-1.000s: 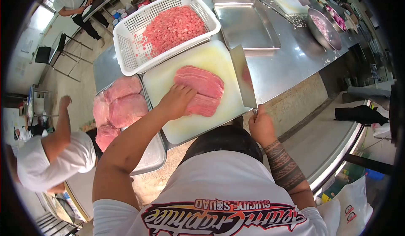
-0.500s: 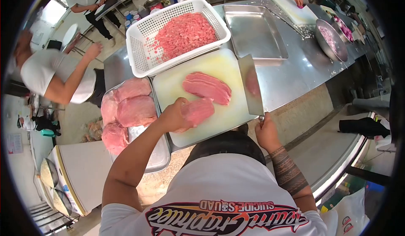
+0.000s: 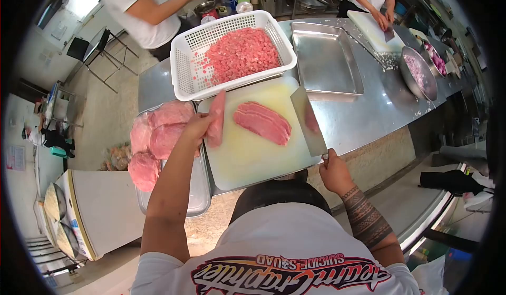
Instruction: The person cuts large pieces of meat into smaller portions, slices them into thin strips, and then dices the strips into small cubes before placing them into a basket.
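Note:
My left hand (image 3: 198, 126) grips a piece of raw meat (image 3: 216, 118), tilted up on its edge at the left side of the white cutting board (image 3: 242, 168). Several overlapping meat slices (image 3: 262, 123) lie flat in the middle of that board. In my right hand (image 3: 335, 173) is the handle of a cleaver (image 3: 309, 121). Its broad blade stands over the board's right edge, pointing away from me. Left of the board, large chunks of raw meat (image 3: 167, 137) rest in a metal tray (image 3: 197, 192), partly hidden by my left forearm.
Beyond the board stands a white perforated basket (image 3: 182, 76) of diced meat (image 3: 242, 52). A shallow metal pan (image 3: 327, 58) is right of it, then a bowl (image 3: 421, 76) of chopped onion. One co-worker (image 3: 153, 16) is at the far left; another (image 3: 371, 0) cuts at a board (image 3: 369, 31).
My left hand has carried the meat piece leftward from beside the slices and tipped it upright. My right hand keeps the cleaver. The left co-worker has moved nearer the table's far side.

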Available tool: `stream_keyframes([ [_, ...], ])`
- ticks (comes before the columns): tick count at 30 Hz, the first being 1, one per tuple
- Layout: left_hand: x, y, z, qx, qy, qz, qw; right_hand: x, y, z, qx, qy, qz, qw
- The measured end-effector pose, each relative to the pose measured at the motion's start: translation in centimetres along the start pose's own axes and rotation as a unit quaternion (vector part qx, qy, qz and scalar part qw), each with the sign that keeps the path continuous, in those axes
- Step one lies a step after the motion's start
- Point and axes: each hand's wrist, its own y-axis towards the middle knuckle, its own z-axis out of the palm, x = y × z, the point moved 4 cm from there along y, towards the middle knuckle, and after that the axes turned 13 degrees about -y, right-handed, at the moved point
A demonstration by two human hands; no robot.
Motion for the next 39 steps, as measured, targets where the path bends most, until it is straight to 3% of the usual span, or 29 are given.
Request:
stream_keyframes([
  [3,-2.3,-0.2,-0.6,-0.061,0.247,0.073,0.964,0.4,0.0,-0.7,0.0,-0.052,-0.019,0.998],
  [5,-3.7,0.1,-2.3,-0.111,0.425,0.16,0.884,0.4,-0.2,-0.8,0.003,-0.063,-0.019,0.998],
  [8,-4.7,-4.7,2.2,-0.199,0.443,0.309,0.818,0.3,0.0,-0.8,0.022,-0.049,-0.014,0.998],
  [10,-4.5,-6.3,7.4,-0.166,0.457,0.465,0.739,0.2,0.1,-0.9,0.046,-0.051,-0.011,0.998],
  [12,-3.6,-7.3,13.0,0.039,0.55,0.495,0.672,0.5,0.3,-1.3,0.056,-0.033,-0.031,0.997],
  [14,-1.4,-7.2,17.1,0.144,0.628,0.423,0.637,0.4,0.6,-1.7,0.05,-0.022,-0.054,0.997],
  [17,0.7,-4.1,18.8,0.2,0.7,0.405,0.553,-0.6,1.3,-1.6,0.035,-0.012,-0.08,0.996],
  [20,-0.2,-2.0,20.2,0.247,0.706,0.285,0.6,-1.6,2.3,-1.9,0.052,0.003,-0.09,0.995],
  [23,0.2,-2.3,20.1,0.194,0.708,0.239,0.635,-1.9,3.1,-3.5,0.072,0.016,-0.107,0.992],
  [26,2.2,-3.9,19.1,0.148,0.675,0.262,0.673,-2.1,4.2,-6.1,0.093,0.005,-0.123,0.988],
  [29,6.4,-6.2,17.7,0.053,0.653,0.425,0.625,-2.0,5.1,-7.1,0.108,-0.022,-0.145,0.983],
  [32,7.5,-8.4,18.4,0.004,0.662,0.405,0.631,-1.9,5.8,-6.4,0.113,-0.025,-0.167,0.979],
  [35,5.4,-8.1,19.6,0.02,0.69,0.249,0.68,-1.9,6.1,-4.3,0.113,-0.031,-0.17,0.978],
  [38,4.2,-6.5,20.1,0.064,0.685,0.211,0.694,-1.7,6.6,-3.9,0.121,-0.048,-0.165,0.978],
  [39,4.4,-6.6,20.3,0.065,0.688,0.276,0.668,-1.6,6.8,-4.0,0.124,-0.052,-0.168,0.977],
])
